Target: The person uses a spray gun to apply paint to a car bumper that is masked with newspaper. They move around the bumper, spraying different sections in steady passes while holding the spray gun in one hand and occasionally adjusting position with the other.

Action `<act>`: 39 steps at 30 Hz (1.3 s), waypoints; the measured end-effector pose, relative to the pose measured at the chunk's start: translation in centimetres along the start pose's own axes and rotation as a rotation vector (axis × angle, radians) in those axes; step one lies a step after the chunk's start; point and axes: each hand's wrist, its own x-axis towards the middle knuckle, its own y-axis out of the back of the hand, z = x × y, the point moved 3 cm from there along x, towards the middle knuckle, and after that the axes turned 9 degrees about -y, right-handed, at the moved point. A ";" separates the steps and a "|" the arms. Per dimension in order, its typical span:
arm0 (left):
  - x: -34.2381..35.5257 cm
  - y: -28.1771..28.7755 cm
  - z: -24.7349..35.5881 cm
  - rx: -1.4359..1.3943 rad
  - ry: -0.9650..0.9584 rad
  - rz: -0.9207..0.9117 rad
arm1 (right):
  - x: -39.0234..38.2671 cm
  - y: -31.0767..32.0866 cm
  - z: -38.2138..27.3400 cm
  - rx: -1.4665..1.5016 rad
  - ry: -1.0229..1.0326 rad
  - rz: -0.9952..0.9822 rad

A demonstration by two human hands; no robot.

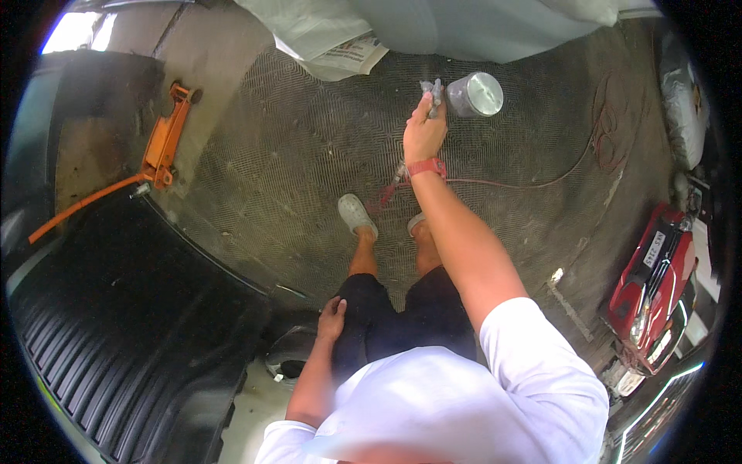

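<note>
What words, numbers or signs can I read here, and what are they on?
White rectangular plate on the glossy red car bumper: dark letters and numbers, clear enough, but I won't copy them.
Pale printed paper sheet at the top: small dark print, too blurred to read.
Anything else: too small or blurred.

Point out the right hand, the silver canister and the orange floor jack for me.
Right hand [424, 136], head view: back of the hand.
Silver canister [481, 94], head view: its shiny round end.
Orange floor jack [164, 142], head view: its main body.
</note>
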 end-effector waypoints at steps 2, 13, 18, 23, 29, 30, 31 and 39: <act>0.2 1.0 -2.4 0.000 -0.004 0.028 | -0.4 -2.0 -0.4 -0.067 0.035 0.020; 1.1 2.6 -5.6 -0.143 0.044 0.001 | -0.6 -5.9 -0.1 -0.007 0.211 0.014; 1.2 2.9 -3.9 -0.207 0.028 -0.012 | -3.9 -0.6 -0.6 0.027 0.030 0.141; 2.2 3.4 -2.5 -0.191 0.009 -0.014 | -5.0 -0.3 -3.7 0.033 -0.021 0.096; 2.5 4.6 -2.2 -0.191 -0.009 0.012 | -5.0 -5.0 -6.3 0.051 0.212 -0.006; 2.5 4.7 -2.5 -0.193 -0.008 0.018 | -6.0 -5.5 -8.0 0.086 0.184 -0.068; 2.4 4.9 -2.8 -0.195 -0.008 0.024 | -6.3 -5.8 -8.6 0.098 0.153 -0.098; 2.6 6.1 -1.4 -0.207 0.000 0.000 | -4.6 -0.8 -7.6 0.064 0.194 0.126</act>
